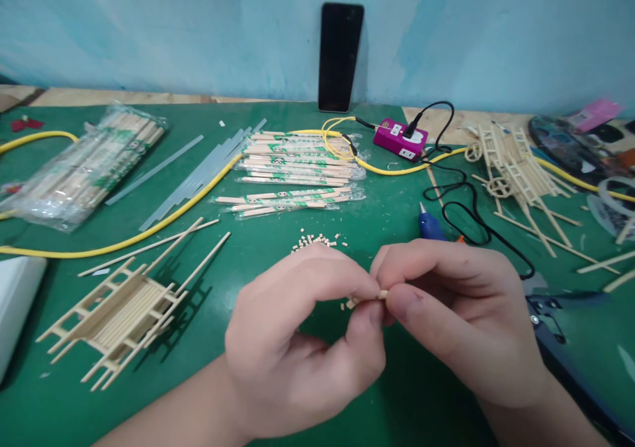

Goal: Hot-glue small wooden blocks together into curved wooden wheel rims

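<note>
My left hand point(307, 328) and my right hand point(461, 315) meet in front of me over the green mat, thumb and forefinger of each pinched together. Between the fingertips shows a small piece of wooden stick point(382, 294), which both hands grip; most of it is hidden by the fingers. Just beyond my left hand lies a heap of tiny cut wood bits point(317, 240). A model cart body point(131, 315) built of sticks rests on the mat to the left. Close behind my right hand is a blue glue gun point(429, 223), partly covered.
Wrapped chopsticks point(297, 159) and a bagged bundle point(94, 162) lie at the back, near translucent glue sticks point(203, 169). A yellow cable point(188, 219) crosses the mat to a purple power socket point(399, 139). Dark-handled pliers point(565, 361), a stick model point(516, 169) and a leaning phone point(341, 57) stand around.
</note>
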{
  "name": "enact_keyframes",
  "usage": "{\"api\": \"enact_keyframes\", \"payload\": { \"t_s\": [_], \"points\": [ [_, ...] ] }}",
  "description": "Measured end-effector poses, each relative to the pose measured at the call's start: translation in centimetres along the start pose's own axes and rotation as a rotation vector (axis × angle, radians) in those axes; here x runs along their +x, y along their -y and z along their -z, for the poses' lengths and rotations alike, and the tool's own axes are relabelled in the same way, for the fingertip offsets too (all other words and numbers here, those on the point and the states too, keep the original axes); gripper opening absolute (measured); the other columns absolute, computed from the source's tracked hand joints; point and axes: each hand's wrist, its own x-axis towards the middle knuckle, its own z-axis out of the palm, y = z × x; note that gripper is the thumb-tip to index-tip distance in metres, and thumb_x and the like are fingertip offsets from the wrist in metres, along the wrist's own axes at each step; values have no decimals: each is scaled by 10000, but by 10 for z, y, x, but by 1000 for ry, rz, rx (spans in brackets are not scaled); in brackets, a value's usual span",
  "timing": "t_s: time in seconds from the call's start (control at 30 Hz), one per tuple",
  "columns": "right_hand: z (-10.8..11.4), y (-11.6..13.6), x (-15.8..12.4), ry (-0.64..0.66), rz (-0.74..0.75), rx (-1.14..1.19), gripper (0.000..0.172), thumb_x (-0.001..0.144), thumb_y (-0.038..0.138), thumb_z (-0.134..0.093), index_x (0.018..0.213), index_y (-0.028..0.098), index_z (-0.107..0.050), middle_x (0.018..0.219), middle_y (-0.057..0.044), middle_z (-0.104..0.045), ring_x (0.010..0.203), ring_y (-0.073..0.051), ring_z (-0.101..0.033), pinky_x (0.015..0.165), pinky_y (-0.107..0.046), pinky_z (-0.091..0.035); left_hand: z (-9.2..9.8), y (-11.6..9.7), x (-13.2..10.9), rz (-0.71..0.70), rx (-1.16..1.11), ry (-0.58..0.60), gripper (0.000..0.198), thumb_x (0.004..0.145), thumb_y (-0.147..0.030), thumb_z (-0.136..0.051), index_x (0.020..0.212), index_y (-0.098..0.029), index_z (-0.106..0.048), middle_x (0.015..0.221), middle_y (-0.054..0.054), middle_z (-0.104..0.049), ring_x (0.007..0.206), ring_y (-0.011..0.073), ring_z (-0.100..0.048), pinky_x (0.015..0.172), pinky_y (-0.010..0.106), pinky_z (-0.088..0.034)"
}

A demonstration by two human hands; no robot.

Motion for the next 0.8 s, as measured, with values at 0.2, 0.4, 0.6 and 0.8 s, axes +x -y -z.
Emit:
{"api": "enact_keyframes", "payload": {
  "t_s": [0.2, 0.4, 0.6, 0.8],
  "points": [
    [-2, 0, 0, -23, 76, -47, 173, 918, 75, -726, 853, 229, -772, 701, 27, -729, 612, -141, -648, 554, -266, -545, 7, 0, 3, 1, 45, 60, 258, 847, 10, -761, 989, -196, -701, 807, -8, -784, 687, 116, -735, 640, 234, -623],
    [-3, 1, 2, -46, 125, -88, 188, 911, 53, -719, 842, 221, -767, 691, 24, -725, 602, -137, -651, 541, -259, -535, 3, 2, -1, -3, 34, 32, 258, 857, 6, -781, 1009, -192, -714, 816, -3, -791, 696, 120, -749, 651, 227, -625],
    [-5, 0, 1, -78, 99, -87, 186, 947, 91, -725, 834, 232, -770, 688, 4, -736, 601, -154, -660, 549, -284, -538, 0, 1, -2, 24, 15, -26, 277, 845, -5, -748, 1016, -220, -715, 813, -3, -798, 679, 134, -762, 637, 240, -636],
    [-4, -4, -3, -58, 134, -131, 176, 949, 86, -733, 873, 240, -772, 703, -5, -736, 626, -166, -671, 556, -296, -530, 6, 2, 0, 16, 44, 46, 289, 853, -2, -733, 1015, -238, -693, 802, -2, -786, 667, 148, -744, 624, 263, -623]
  ]
}}
